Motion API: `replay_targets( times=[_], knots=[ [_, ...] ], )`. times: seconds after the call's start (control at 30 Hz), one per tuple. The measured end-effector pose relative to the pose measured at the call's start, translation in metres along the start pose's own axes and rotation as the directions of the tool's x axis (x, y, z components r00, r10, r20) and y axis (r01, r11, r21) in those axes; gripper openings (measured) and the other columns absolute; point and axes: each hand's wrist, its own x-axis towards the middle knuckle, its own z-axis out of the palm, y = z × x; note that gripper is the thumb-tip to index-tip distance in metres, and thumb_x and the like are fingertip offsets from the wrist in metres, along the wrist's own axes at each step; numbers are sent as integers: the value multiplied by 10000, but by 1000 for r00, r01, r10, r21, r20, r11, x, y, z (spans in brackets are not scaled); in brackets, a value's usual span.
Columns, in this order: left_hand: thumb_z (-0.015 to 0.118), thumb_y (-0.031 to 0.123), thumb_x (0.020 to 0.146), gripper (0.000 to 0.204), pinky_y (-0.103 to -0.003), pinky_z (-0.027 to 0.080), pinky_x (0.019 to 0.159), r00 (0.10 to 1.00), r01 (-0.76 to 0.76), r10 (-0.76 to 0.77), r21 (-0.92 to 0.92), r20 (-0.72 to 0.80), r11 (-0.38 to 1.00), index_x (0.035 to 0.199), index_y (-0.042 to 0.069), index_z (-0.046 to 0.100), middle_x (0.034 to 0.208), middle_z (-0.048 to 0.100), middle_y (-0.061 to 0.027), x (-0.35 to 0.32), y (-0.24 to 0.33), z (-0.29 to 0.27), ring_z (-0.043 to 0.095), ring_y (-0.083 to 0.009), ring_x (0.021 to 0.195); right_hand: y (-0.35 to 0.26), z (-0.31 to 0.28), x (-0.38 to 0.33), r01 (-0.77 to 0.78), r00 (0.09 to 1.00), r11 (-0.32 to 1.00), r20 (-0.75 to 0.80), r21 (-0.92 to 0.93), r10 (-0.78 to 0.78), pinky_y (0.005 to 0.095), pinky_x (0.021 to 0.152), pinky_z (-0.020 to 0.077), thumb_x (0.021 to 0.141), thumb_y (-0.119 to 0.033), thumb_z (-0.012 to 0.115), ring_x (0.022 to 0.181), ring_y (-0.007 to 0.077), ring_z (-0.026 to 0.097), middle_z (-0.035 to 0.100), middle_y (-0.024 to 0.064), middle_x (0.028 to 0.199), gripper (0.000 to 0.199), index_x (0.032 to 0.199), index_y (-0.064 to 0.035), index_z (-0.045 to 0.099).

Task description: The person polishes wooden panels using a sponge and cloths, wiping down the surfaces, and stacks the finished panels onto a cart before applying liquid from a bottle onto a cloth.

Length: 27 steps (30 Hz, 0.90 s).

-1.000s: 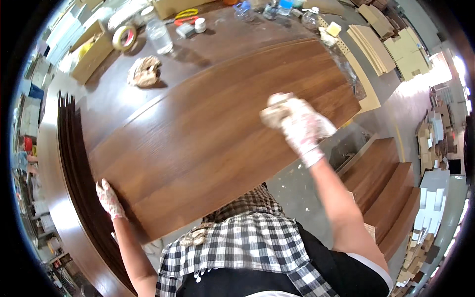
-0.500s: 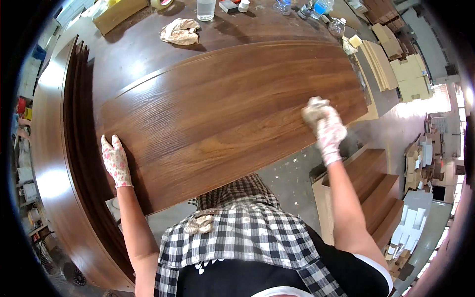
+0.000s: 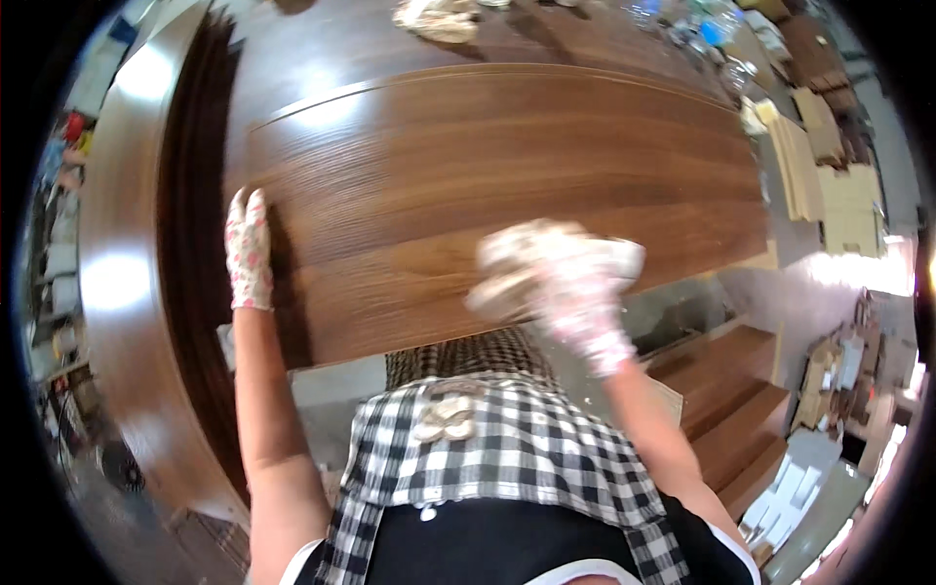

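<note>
A wide brown wood-grain board (image 3: pixel 419 185) lies across the work surface in front of me. My left hand (image 3: pixel 250 255), in a white glove with pink spots, is at the board's left end, its visible fingers stretched out along the edge. Over the near right part of the board is my right hand (image 3: pixel 575 297), gloved the same way and smeared by motion. It is closed on a pale cloth (image 3: pixel 517 268), which bunches out on both sides of the fingers against the board.
Several brown panels (image 3: pixel 132 283) stand on edge at my left. A crumpled cloth (image 3: pixel 437 19) and clear bottles (image 3: pixel 721 27) sit beyond the board. More brown boards (image 3: pixel 726 375) are stacked low at the right, with cartons (image 3: pixel 848 210) farther off.
My right hand has swept the cloth left and nearer to me along the board. The view has shifted, so the scene sits higher and farther right. The left hand stays at the board's left end.
</note>
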Motion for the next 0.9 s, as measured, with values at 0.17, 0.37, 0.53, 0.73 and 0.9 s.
replay_targets(
  times=[0.17,0.37,0.53,0.73,0.9],
  knots=[
    [505,139,942,463,-323,320,1062,963,-186,102,-342,-249,921,1358,-19,378,1373,432,-176,-57,28,6,419,-241,1273,86,23,-33,-129,971,980,-219,-154,93,463,1024,335,799,-128,533,1206,332,447,524,119,1241,371,1167,-105,572],
    [405,104,969,388,-321,300,1074,918,-219,105,-271,-381,937,1338,-15,410,1350,465,-138,-116,24,-22,423,-209,1264,-98,64,87,440,898,870,-121,221,-424,460,834,461,752,-175,597,1007,288,549,594,66,1077,286,1036,-195,625],
    [397,99,969,374,-330,297,1073,896,-267,128,-285,-425,921,1327,-4,428,1341,476,-133,-116,6,-30,423,-205,1265,-139,87,68,705,660,613,-13,357,-751,471,1013,351,767,-263,608,1212,296,462,527,76,1251,398,1158,-188,590],
    [393,112,968,383,-343,301,1068,918,-331,254,-237,-305,913,1333,-1,430,1351,471,-138,-102,34,-2,426,-219,1269,-20,42,4,317,933,927,107,201,-342,493,1054,335,774,-211,615,1228,323,468,558,115,1212,293,1063,-164,620],
    [413,69,944,397,-348,295,1068,919,-393,378,-303,-108,868,1333,-7,427,1354,468,-120,-80,65,36,424,-222,1264,98,37,-65,-108,962,992,-259,-64,88,474,1033,337,773,-158,594,1221,321,454,521,115,1269,405,1176,-138,560]
  ],
)
